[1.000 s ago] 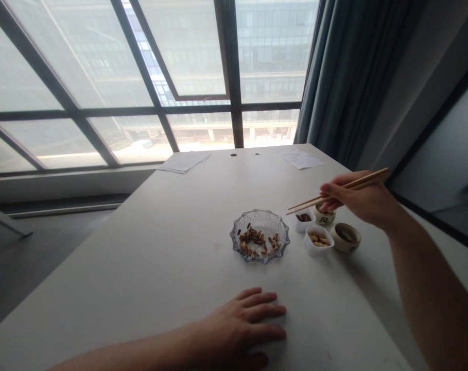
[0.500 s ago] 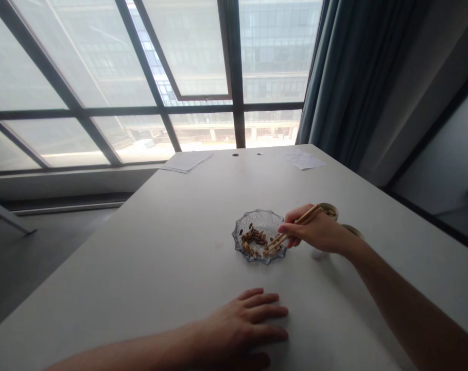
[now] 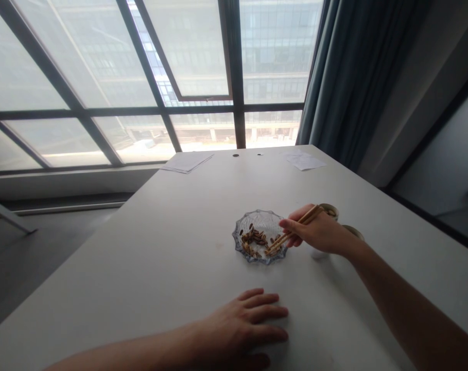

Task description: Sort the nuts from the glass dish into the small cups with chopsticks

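Note:
A pair of wooden chopsticks [image 3: 298, 223] is gripped in my right hand [image 3: 318, 232], tips pointing down and left into a scalloped clear glass dish [image 3: 261, 215]. Brown striped seeds [image 3: 256, 236], which look like sunflower seeds, lie in the dish along with paler bits near the chopstick tips. Whether the tips pinch a piece is too small to tell. Nearer to me, my left hand [image 3: 249, 322] rests palm down on the white table, fingers spread, holding nothing. Two cups stand beside and behind my right hand, partly hidden by it: a far cup [image 3: 331, 211] with pale pieces inside and a nearer cup [image 3: 353, 232].
The white table [image 3: 160, 247] stretches toward large windows. Sheets of paper [image 3: 187, 162] lie at its far left corner, and another paper [image 3: 306, 161] at the far right. A dark curtain [image 3: 342, 77] hangs to the right.
The chopsticks' tips have come closer together in the dish, with my right hand barely shifting. My left hand has stayed in place.

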### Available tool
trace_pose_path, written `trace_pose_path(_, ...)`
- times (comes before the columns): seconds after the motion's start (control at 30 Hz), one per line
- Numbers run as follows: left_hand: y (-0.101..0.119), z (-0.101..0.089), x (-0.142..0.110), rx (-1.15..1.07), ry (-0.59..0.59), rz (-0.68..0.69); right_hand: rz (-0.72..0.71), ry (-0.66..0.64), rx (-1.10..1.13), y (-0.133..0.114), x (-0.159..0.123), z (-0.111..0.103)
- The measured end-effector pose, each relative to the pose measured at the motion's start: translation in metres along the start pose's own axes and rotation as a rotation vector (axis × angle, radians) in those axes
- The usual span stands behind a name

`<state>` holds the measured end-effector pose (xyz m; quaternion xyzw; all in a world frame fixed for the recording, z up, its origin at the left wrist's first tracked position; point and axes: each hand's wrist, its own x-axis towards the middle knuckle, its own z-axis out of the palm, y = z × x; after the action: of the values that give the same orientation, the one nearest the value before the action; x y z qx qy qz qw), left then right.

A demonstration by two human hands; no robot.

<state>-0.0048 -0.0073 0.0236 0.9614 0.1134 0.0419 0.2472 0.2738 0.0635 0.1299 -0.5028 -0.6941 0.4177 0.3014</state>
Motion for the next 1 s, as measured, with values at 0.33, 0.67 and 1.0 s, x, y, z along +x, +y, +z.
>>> trace_pose_path(0.33, 0.0, 0.0, 0.0, -0.033, 0.006, 0.002, 0.002, 0.199, 0.037, -0.001, -0.009, -0.032)
trace_pose_path(0.67, 0.001, -0.002, 0.001, -0.009, -0.024, -0.015, 0.101, 0.761, -0.037, 0.019, -0.032, -0.124)
trace_pose_path(1.0, 0.001, -0.003, 0.001, -0.049, -0.01, -0.018, 0.094, 0.759, -0.024, 0.037, -0.022, -0.133)
